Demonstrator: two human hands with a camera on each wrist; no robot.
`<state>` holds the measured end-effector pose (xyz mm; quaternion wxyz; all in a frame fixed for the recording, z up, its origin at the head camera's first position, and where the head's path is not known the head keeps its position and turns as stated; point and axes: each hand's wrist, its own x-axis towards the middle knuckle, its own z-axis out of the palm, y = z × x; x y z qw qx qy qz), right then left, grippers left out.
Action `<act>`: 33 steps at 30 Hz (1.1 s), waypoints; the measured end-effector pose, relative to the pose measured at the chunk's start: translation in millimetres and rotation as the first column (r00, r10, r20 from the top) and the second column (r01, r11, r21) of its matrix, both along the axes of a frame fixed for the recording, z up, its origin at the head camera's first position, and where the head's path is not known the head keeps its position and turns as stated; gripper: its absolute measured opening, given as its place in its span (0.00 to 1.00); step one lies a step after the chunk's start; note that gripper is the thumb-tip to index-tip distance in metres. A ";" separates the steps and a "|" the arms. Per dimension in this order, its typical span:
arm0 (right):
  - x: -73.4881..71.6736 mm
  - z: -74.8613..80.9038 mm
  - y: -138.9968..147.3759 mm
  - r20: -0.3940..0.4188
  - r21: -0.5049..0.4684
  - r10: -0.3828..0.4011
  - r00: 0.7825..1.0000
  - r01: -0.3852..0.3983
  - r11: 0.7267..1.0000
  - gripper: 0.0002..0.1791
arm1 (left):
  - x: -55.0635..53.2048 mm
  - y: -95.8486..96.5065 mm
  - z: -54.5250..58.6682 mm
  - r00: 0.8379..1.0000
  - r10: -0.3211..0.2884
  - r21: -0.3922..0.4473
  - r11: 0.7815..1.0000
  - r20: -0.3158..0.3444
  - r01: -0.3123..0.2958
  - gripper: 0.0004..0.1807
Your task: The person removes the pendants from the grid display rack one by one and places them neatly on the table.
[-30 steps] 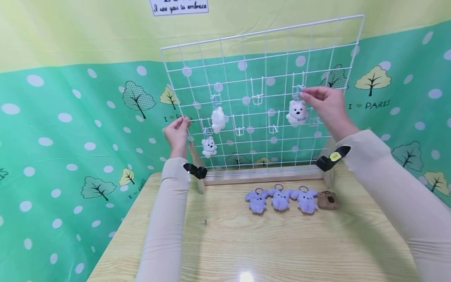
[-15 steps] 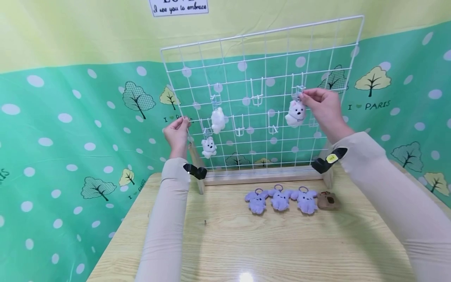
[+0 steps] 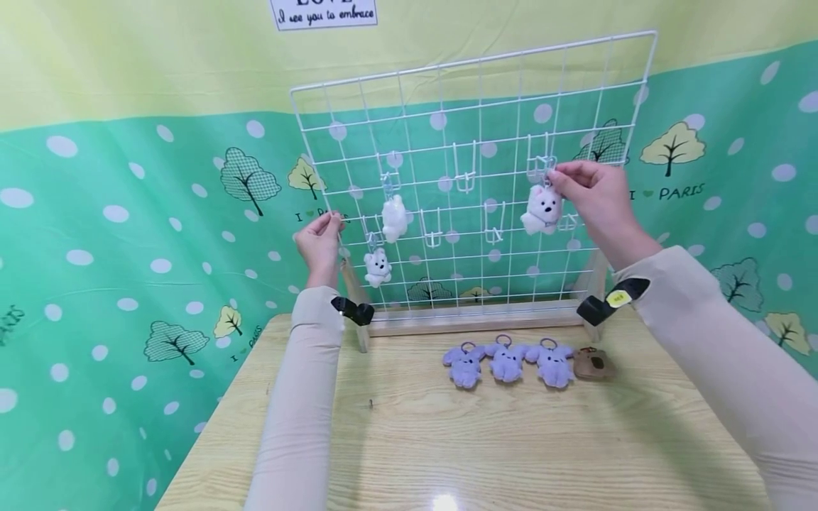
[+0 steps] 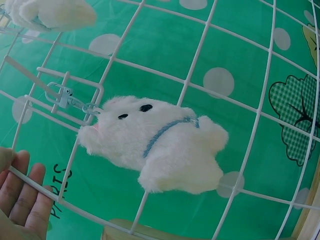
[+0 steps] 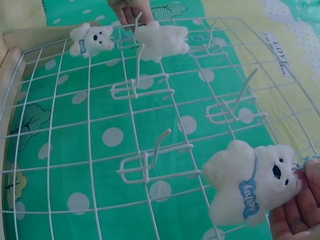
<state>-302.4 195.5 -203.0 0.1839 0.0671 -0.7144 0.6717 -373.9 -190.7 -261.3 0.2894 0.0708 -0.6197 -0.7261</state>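
Observation:
My left hand pinches the left edge wire of the white grid rack. My right hand pinches the pale blue clasp at the head of a white plush dog keychain, at the upper right hook. Whether the clasp is looped on that hook I cannot tell. Near my left hand, a second white plush keychain hangs from a hook; in the left wrist view this plush dog has a blue collar. Above it hangs a third white plush keychain, its back turned outward.
Bare hooks hang mid-rack, among them an upper one and a lower one. On the table, three purple plush keychains lie in a row beside a brown plush. A wooden base supports the rack.
The right hand and its plush keychain have shifted a little to the right and down, and the plush has swung slightly. The left hand stays on the rack's edge.

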 end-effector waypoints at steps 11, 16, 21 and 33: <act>15.5 -20.1 1.9 0.014 0.113 -0.011 1.000 0.010 0.994 0.15 | -1.4 -0.6 0.4 1.000 -0.008 0.007 1.000 0.000 0.008 0.12; 23.4 -32.5 2.7 0.036 0.181 -0.011 0.999 0.004 0.984 0.18 | -1.7 -0.6 0.6 1.000 -0.010 0.005 1.000 0.000 0.010 0.12; 30.1 -48.8 -0.7 0.044 0.249 0.021 0.999 -0.032 0.968 0.20 | -2.2 -0.3 0.7 1.000 -0.010 0.013 1.000 -0.002 0.010 0.12; 47.7 -92.7 -23.5 0.098 0.259 0.143 0.985 -0.164 0.952 0.19 | -2.3 -1.0 -0.2 1.000 -0.010 -0.002 1.000 -0.007 0.010 0.13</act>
